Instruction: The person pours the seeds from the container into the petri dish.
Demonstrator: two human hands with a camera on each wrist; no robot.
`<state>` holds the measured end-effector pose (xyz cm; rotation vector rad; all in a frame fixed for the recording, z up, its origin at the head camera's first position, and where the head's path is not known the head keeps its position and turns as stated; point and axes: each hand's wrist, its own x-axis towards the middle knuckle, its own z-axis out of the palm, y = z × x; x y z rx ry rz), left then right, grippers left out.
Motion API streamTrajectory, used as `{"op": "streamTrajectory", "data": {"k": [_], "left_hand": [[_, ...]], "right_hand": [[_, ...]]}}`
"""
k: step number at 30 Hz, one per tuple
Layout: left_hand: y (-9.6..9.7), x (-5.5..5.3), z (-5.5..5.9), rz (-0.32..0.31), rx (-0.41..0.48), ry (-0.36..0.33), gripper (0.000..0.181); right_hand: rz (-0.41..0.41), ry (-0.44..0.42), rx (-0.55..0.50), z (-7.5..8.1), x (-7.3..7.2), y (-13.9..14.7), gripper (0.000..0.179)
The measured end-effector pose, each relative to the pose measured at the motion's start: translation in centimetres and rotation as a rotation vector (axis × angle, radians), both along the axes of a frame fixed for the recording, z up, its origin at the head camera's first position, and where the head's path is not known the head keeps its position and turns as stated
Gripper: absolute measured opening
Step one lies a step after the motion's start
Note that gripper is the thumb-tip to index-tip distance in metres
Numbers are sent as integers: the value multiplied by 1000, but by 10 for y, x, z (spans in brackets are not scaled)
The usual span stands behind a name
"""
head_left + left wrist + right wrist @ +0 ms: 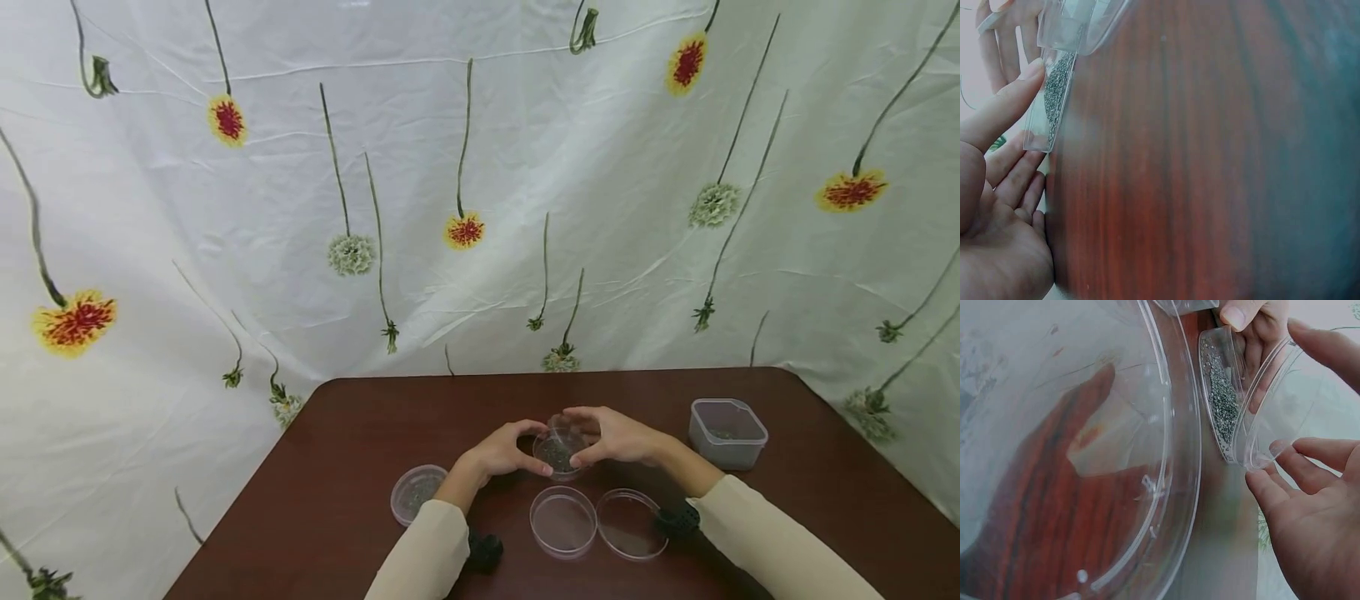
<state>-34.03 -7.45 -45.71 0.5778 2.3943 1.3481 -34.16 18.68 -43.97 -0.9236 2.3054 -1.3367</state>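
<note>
My left hand (pixel 497 451) grips a round transparent petri dish (pixel 556 456) by its side, thumb on the near edge. Dark, fine grains (pixel 1057 94) lie in a layer inside that dish. Across from it, my right hand (pixel 621 437) holds a transparent lid (pixel 1285 403) between thumb and fingers. The lid stands tilted up at the far right of the dish, its lower rim right at the dish's edge in the right wrist view.
On the brown table (pixel 360 433), another petri dish (pixel 417 497) with contents stands left of my left forearm. Two transparent round dish parts (pixel 564 550) (pixel 632 557) lie side by side in front of me. A square plastic tub (pixel 731 454) stands at the right. Flower-printed cloth (pixel 420 317) hangs behind.
</note>
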Motion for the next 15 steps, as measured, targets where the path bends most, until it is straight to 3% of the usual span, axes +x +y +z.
{"op": "streamTrajectory", "data": {"k": [7,15], "left_hand": [[0,0,0,11,-2,-5,70],[0,-1,-2,12,-14,8,70]], "right_hand": [[-25,62,58,-3,-2,-8,87],[3,142,161,-1,0,-9,85]]}}
